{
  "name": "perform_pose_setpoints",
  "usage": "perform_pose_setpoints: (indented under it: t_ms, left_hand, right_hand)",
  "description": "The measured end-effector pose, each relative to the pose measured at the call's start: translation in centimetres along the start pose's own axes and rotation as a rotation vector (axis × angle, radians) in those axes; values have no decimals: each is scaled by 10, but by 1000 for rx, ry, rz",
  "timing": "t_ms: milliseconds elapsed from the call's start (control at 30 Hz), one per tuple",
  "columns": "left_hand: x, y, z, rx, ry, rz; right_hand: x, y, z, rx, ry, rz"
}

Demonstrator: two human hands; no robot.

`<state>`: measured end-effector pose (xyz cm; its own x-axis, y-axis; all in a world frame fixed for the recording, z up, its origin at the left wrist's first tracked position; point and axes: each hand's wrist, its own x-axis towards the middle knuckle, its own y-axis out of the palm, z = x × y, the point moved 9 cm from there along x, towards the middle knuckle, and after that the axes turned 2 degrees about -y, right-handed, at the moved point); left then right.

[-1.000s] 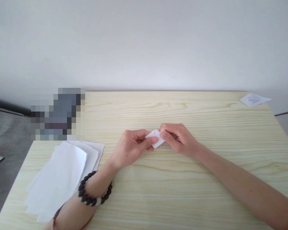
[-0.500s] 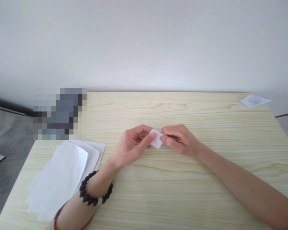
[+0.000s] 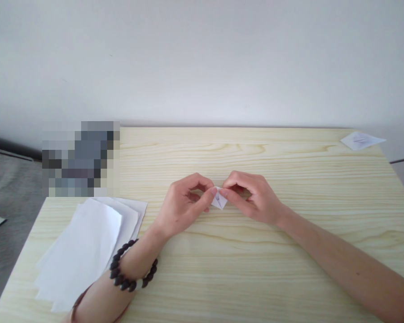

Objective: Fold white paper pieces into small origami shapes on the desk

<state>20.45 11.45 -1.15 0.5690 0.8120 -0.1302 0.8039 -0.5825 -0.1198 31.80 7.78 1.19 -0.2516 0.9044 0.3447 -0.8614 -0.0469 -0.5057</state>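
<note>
We pinch a small folded paper [image 3: 219,202] with our left hand [image 3: 186,202] and right hand [image 3: 255,197], just below the frame's centre.

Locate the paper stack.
In the head view, the paper stack lies at the left of the table, below the blurred patch, beside the beaded bracelet.

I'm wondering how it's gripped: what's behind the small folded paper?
The left hand and right hand pinch the paper, thumbs in front. Curled fingers show just past its edges; any fingertips behind it are covered, as is the table there.
</note>
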Motion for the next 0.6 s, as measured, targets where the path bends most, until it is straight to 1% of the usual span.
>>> perform_pose_setpoints:
  t_ms: [100, 167, 267, 400, 500, 600]
  left_hand:
    - [0, 0, 0, 60, 19, -10]
    - [-1, -1, -2, 112, 58, -22]
    - [-5, -2, -10, 214, 162, -27]
    - [-11, 1, -22, 304, 291, 16]
    - [-12, 5, -23, 325, 306, 64]
    - [-12, 8, -23, 360, 306, 103]
  right_hand:
    - [0, -1, 1, 3, -7, -13]
    - [-1, 1, 1, 12, -15, -5]
    - [-2, 5, 1, 37, -49, 36]
    - [-6, 9, 7, 43, -148, 82]
    - [-8, 12, 7, 18, -157, 103]
    - [-8, 11, 6, 10, -123, 98]
